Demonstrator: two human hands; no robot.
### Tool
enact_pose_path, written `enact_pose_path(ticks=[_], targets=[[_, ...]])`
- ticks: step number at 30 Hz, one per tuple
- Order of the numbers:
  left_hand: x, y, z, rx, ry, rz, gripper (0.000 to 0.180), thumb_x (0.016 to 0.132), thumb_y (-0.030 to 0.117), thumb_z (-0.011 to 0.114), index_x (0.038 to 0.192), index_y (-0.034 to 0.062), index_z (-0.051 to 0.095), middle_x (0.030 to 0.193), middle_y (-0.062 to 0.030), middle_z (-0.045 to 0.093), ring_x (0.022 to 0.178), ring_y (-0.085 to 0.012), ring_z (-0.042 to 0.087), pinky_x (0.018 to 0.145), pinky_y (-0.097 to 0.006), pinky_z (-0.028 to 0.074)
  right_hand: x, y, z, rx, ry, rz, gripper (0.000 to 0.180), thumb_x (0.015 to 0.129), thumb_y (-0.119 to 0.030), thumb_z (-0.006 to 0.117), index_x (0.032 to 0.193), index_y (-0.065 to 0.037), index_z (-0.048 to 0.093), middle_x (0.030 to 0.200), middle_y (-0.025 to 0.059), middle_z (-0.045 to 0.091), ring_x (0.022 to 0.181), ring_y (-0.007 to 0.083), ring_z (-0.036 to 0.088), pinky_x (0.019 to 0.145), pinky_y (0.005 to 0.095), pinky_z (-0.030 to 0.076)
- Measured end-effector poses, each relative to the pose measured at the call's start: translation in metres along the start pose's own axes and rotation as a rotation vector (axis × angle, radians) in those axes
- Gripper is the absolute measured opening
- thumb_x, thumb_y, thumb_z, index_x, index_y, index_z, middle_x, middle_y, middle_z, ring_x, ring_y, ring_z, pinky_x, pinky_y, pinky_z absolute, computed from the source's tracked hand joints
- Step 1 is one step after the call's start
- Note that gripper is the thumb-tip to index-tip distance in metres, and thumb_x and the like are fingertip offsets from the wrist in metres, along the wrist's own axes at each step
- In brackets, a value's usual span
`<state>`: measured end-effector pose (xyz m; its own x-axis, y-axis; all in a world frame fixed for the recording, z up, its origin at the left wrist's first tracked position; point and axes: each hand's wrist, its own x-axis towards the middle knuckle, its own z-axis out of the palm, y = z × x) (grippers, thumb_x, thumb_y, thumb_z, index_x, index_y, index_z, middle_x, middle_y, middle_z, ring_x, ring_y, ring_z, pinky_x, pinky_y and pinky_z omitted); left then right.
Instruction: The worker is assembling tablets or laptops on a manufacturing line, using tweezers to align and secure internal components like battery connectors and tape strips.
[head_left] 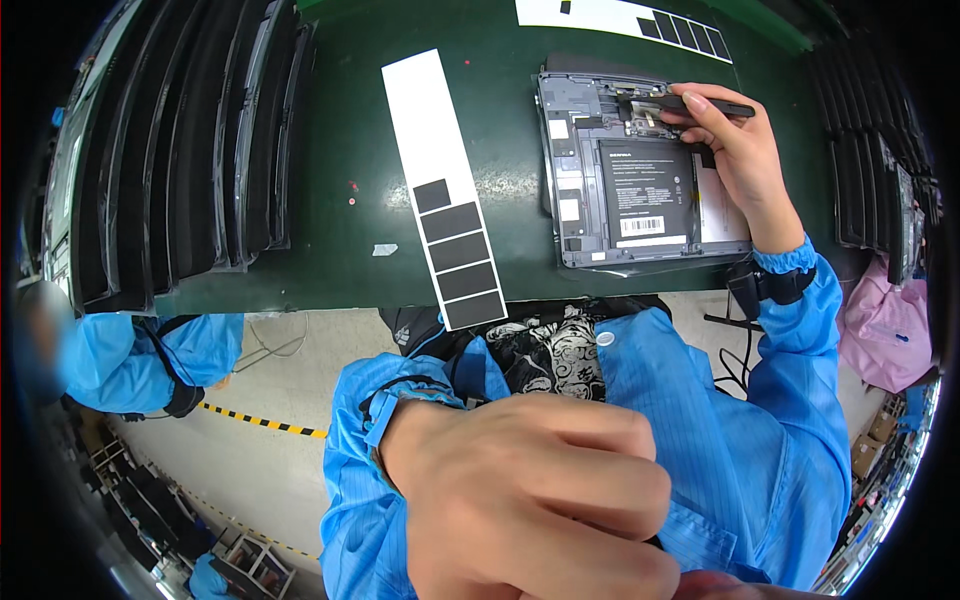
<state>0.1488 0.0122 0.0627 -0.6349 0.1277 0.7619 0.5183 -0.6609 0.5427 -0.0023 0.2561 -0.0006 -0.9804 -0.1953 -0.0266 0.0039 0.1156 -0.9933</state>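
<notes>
An opened tablet (587,215) lies on the green bench, its inside facing up. A black battery (640,190) with a printed label fills its middle. My right hand (745,150) pinches dark tweezers (737,107) over the tablet's far edge, where small boards and flex cables show. The tweezer tips reach in among those parts; whether they grip anything is too small to tell. My left hand (530,490) is raised close to the camera, away from the bench. Its fingers are curled inward, and what they may hold is hidden.
A white backing strip (420,120) with black rectangular stickers lies left of the tablet; a second strip (600,14) is at the far edge. Black panels stand in rows at the left (190,150) and right (850,130). Blue-sleeved (150,360) and pink-clothed (885,325) people sit alongside.
</notes>
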Motion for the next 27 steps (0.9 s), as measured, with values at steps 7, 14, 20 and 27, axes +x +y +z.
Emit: enact_pose_path(ticks=[7, 14, 20, 27], targets=[[0.014, 0.015, -0.012, -0.044, -0.198, -0.126, 0.030, 0.084, 0.023, 0.051, 0.086, -0.0041, 0.061, 0.071, -0.0097, 0.049, 0.056, -0.0224, 0.042, 0.048, -0.029, 0.037, -0.001, 0.000, 0.003, -0.082, 0.046, -0.011, 0.028, 0.089, -0.020, 0.063, 0.107, 0.001, 0.065, 0.102, 0.0113, 0.067, 0.094, 0.0188, 0.067, 0.074, 0.0219, 0.050], [0.021, 0.018, -0.006, -0.061, -0.127, -0.144, 0.015, 0.081, 0.008, 0.058, 0.068, 0.0064, 0.051, 0.065, -0.0065, 0.051, 0.050, -0.0234, 0.048, 0.043, -0.033, 0.036, 0.000, 0.001, 0.003, -0.125, 0.042, -0.048, 0.027, 0.090, -0.020, 0.062, 0.108, 0.001, 0.065, 0.102, 0.0111, 0.067, 0.094, 0.0189, 0.066, 0.076, 0.0220, 0.050], [0.014, 0.016, -0.014, -0.075, -0.224, -0.170, 0.027, 0.084, 0.020, 0.052, 0.085, -0.0046, 0.062, 0.072, -0.0111, 0.050, 0.054, -0.0226, 0.045, 0.049, -0.030, 0.039, 0.001, 0.004, 0.003, -0.098, 0.035, -0.039, 0.027, 0.089, -0.019, 0.063, 0.108, 0.001, 0.065, 0.102, 0.0108, 0.067, 0.094, 0.0185, 0.066, 0.076, 0.0220, 0.050], [0.011, 0.005, -0.017, 0.315, -0.130, 0.052, 0.003, 0.077, 0.001, 0.053, 0.079, 0.0014, 0.056, 0.071, -0.0080, 0.053, 0.060, -0.0226, 0.052, 0.051, -0.031, 0.041, 0.001, 0.001, 0.009, -0.058, 0.006, -0.033, 0.025, 0.089, -0.016, 0.064, 0.107, 0.001, 0.065, 0.100, 0.0107, 0.067, 0.093, 0.0176, 0.066, 0.075, 0.0231, 0.050]])
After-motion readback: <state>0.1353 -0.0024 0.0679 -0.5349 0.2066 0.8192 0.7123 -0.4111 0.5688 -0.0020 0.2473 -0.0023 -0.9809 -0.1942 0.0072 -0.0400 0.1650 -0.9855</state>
